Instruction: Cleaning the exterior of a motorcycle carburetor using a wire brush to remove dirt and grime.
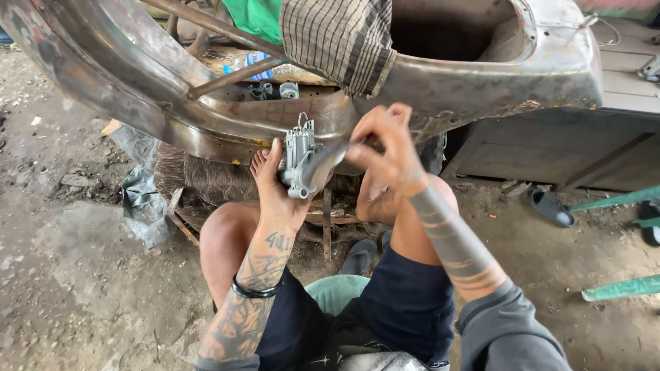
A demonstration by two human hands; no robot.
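Note:
My left hand grips a small grey cast-metal mechanism with a wire loop on top, holding it up in front of the rusty curved metal body shell. Pinched fingers of my right hand close on the part's right end, where a grey arm sticks out towards them. What exactly the fingertips pinch is hidden. Both forearms are tattooed, and the left wrist wears a black band. I sit low, with my bare knees under the hands.
A checked cloth and a green cloth hang over the shell's edge. A plastic bottle lies inside it. A grey sandal and green metal bars lie on the dirt floor at right, crumpled plastic sheet at left.

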